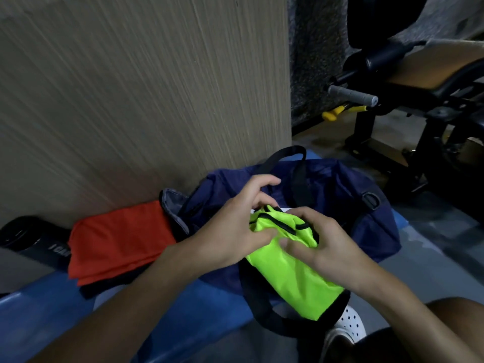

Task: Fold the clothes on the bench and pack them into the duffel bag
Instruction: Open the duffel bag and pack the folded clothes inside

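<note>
A neon green garment (285, 271) with black trim is held over the navy duffel bag (345, 195), which lies on the blue bench (199, 297). My left hand (235, 218) pinches the garment's upper left edge with thumb and curled fingers. My right hand (322, 244) grips its upper right side. A folded orange garment (117, 239) lies on the bench to the left of the bag, on top of a dark one (104, 289). The bag's black handles (293, 163) stick up behind my hands.
A wood-grain wall panel (144, 87) stands right behind the bench. A black cylinder (28, 239) lies at the far left. Gym equipment with a grey handle (351, 95) fills the right background. A white perforated shoe (345, 328) shows below the bag.
</note>
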A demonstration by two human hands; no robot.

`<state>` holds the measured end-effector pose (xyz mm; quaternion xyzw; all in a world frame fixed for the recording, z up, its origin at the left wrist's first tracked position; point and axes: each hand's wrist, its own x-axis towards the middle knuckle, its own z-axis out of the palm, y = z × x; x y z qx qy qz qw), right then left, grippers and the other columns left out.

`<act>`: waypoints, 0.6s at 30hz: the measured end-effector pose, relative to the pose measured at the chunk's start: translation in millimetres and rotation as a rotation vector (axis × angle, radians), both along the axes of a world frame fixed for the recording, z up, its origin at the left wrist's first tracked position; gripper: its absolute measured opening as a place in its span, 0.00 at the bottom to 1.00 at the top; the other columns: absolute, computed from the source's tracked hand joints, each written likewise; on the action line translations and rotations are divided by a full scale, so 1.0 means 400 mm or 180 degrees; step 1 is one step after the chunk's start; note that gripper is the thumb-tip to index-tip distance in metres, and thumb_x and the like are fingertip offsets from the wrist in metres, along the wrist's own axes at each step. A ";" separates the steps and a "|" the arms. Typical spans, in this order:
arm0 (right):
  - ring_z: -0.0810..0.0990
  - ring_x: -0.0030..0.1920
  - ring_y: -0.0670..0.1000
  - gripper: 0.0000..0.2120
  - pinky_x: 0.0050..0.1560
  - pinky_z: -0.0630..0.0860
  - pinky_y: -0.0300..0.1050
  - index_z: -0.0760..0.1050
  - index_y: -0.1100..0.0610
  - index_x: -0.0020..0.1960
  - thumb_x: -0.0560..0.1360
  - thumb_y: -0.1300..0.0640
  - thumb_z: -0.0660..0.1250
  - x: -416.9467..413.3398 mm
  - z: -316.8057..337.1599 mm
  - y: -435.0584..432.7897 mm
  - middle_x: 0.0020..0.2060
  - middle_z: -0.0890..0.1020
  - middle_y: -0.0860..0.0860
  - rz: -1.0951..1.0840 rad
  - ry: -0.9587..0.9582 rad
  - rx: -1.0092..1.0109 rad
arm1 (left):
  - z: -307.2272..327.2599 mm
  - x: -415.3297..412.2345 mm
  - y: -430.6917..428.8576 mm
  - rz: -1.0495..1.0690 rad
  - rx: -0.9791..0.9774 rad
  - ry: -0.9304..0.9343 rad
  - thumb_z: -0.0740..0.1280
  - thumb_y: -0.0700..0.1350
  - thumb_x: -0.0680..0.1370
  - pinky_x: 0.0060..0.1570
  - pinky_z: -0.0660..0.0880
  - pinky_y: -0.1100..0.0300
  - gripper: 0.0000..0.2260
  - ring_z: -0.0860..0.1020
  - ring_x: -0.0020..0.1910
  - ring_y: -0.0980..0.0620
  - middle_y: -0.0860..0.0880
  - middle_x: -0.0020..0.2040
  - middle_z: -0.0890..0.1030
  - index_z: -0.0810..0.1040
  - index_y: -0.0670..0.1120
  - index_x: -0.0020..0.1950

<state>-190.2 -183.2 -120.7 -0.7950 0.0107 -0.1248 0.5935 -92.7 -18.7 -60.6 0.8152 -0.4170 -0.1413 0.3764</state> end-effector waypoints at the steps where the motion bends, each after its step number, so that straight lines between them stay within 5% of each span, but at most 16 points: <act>1: 0.80 0.46 0.40 0.12 0.48 0.73 0.34 0.77 0.52 0.54 0.72 0.57 0.75 -0.002 -0.001 -0.002 0.45 0.83 0.43 -0.0008 -0.0026 0.0017 | -0.006 -0.003 -0.015 -0.0057 -0.0076 0.0037 0.74 0.37 0.71 0.62 0.74 0.50 0.33 0.78 0.59 0.54 0.54 0.55 0.80 0.64 0.59 0.68; 4: 0.78 0.42 0.43 0.10 0.43 0.73 0.38 0.76 0.51 0.52 0.73 0.57 0.74 -0.010 -0.017 -0.019 0.42 0.82 0.45 -0.0258 -0.0018 -0.0116 | -0.028 0.011 -0.041 -0.0179 -0.0135 0.0053 0.73 0.42 0.73 0.64 0.73 0.56 0.27 0.76 0.62 0.55 0.53 0.58 0.78 0.67 0.55 0.68; 7: 0.77 0.49 0.38 0.17 0.50 0.72 0.34 0.73 0.47 0.59 0.73 0.57 0.74 -0.025 -0.042 -0.061 0.47 0.80 0.38 -0.0759 0.0174 -0.0276 | -0.065 0.052 -0.035 -0.0011 0.0033 -0.0134 0.67 0.47 0.76 0.62 0.73 0.58 0.16 0.76 0.61 0.59 0.55 0.58 0.78 0.72 0.51 0.63; 10: 0.77 0.53 0.43 0.21 0.54 0.73 0.43 0.70 0.46 0.65 0.74 0.57 0.72 -0.037 -0.053 -0.095 0.52 0.78 0.38 -0.1106 0.0384 -0.0272 | -0.122 0.089 -0.021 -0.0225 0.0486 -0.0730 0.65 0.43 0.76 0.58 0.73 0.55 0.07 0.77 0.54 0.56 0.55 0.54 0.77 0.78 0.48 0.53; 13: 0.77 0.48 0.44 0.21 0.48 0.73 0.44 0.69 0.47 0.66 0.75 0.58 0.70 -0.036 -0.062 -0.102 0.50 0.77 0.41 -0.1178 0.0560 -0.0219 | -0.169 0.106 -0.019 -0.0492 0.1149 -0.1137 0.64 0.43 0.76 0.67 0.67 0.55 0.09 0.74 0.62 0.54 0.53 0.60 0.77 0.82 0.49 0.52; 16: 0.76 0.47 0.41 0.22 0.48 0.71 0.43 0.69 0.48 0.67 0.75 0.57 0.70 -0.032 -0.069 -0.103 0.51 0.77 0.42 -0.1196 0.0653 -0.0174 | -0.188 0.111 -0.020 -0.0566 0.1563 -0.1329 0.64 0.46 0.80 0.71 0.53 0.65 0.11 0.66 0.71 0.55 0.53 0.68 0.74 0.83 0.53 0.58; 18: 0.76 0.45 0.41 0.22 0.45 0.71 0.42 0.68 0.48 0.67 0.75 0.56 0.71 -0.028 -0.071 -0.104 0.50 0.77 0.43 -0.1240 0.0703 -0.0156 | -0.193 0.110 -0.024 -0.0591 0.1789 -0.1435 0.62 0.50 0.81 0.74 0.46 0.63 0.14 0.58 0.77 0.54 0.53 0.74 0.69 0.81 0.55 0.64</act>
